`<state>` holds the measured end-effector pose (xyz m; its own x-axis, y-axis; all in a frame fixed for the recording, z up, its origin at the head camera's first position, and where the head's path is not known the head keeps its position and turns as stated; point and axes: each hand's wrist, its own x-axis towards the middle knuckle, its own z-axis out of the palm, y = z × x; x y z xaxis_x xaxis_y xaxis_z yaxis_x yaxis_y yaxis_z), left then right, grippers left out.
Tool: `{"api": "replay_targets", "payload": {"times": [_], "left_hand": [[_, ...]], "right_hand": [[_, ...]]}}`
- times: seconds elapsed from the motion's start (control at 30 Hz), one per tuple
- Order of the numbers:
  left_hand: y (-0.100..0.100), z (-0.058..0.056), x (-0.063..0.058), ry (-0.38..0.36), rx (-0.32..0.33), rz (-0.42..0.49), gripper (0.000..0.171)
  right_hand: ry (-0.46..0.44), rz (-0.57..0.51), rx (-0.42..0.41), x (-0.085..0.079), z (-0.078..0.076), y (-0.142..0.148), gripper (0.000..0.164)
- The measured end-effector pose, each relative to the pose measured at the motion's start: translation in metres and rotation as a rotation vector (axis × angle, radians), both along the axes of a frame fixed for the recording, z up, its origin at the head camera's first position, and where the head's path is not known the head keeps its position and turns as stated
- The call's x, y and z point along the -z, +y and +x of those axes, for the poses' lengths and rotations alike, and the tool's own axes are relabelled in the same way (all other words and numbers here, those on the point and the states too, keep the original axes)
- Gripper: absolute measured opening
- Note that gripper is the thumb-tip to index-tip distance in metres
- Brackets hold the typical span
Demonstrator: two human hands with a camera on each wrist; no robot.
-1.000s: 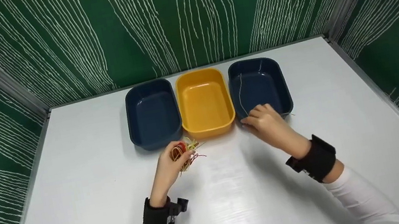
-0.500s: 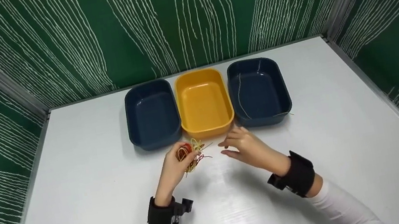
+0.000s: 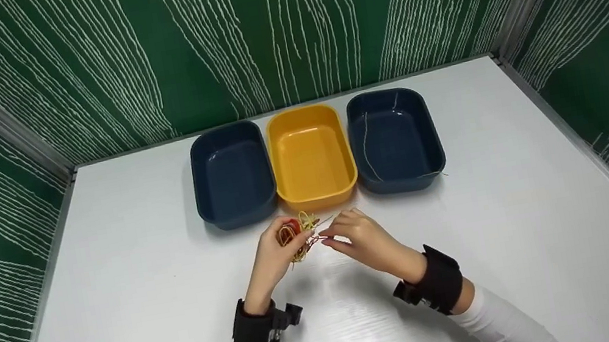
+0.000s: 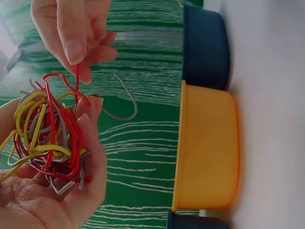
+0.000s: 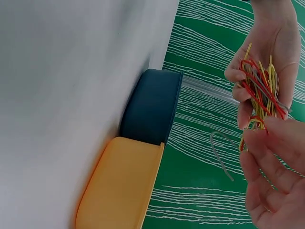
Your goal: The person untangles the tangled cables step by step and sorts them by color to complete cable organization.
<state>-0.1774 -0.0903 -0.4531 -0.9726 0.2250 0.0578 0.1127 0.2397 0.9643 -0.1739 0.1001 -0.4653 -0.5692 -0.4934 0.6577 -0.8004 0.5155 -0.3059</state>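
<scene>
In the head view my left hand (image 3: pixel 268 259) holds a tangled bundle of thin red, yellow and grey wires (image 4: pixel 50 138), cupped in its palm with the fingers curled round it. My right hand (image 3: pixel 371 244) is close beside it on the right, pinching a red wire (image 4: pixel 77 71) of the bundle between thumb and fingertips. One grey wire (image 4: pixel 135 107) sticks out of the bundle in a bent curve. Both hands are over the table in front of the bins.
A blue bin (image 3: pixel 241 220), a yellow bin (image 3: pixel 320 202) and another blue bin (image 3: pixel 404 184) stand side by side at the table's back. A thin pale wire (image 3: pixel 365 151) lies in the right one, with an end over its front rim. Patterned green walls (image 3: pixel 256 30) surround the white table (image 3: pixel 132 286).
My right hand has moved left and down from the right blue bin, leaving a pale wire there, and now pinches a red wire. My left hand has shifted slightly right with the bundle.
</scene>
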Motion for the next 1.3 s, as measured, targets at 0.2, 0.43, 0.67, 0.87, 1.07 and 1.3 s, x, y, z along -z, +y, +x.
{"api": "replay_targets", "payload": {"times": [0.2,0.43,0.67,0.87,1.07,1.3], "left_hand": [[0.002,0.0,0.002,0.016,-0.004,0.005,0.028],[0.002,0.001,0.002,0.035,-0.054,0.021,0.028],[-0.004,0.002,0.0,-0.001,-0.108,0.029,0.031],[-0.012,0.002,0.0,-0.01,-0.115,0.052,0.027],[-0.016,0.004,-0.003,-0.002,-0.104,0.044,0.027],[-0.019,0.006,-0.006,-0.029,-0.076,0.061,0.028]], "right_hand": [[-0.001,-0.006,0.001,0.003,0.0,-0.002,0.01],[0.002,-0.03,-0.005,0.003,0.001,0.002,0.01],[0.025,-0.042,-0.036,0.003,0.001,0.011,0.014],[0.074,-0.052,0.007,0.007,-0.002,0.026,0.017],[0.089,-0.048,0.045,0.007,-0.004,0.037,0.017],[0.103,-0.079,-0.004,0.006,-0.006,0.044,0.019]]}}
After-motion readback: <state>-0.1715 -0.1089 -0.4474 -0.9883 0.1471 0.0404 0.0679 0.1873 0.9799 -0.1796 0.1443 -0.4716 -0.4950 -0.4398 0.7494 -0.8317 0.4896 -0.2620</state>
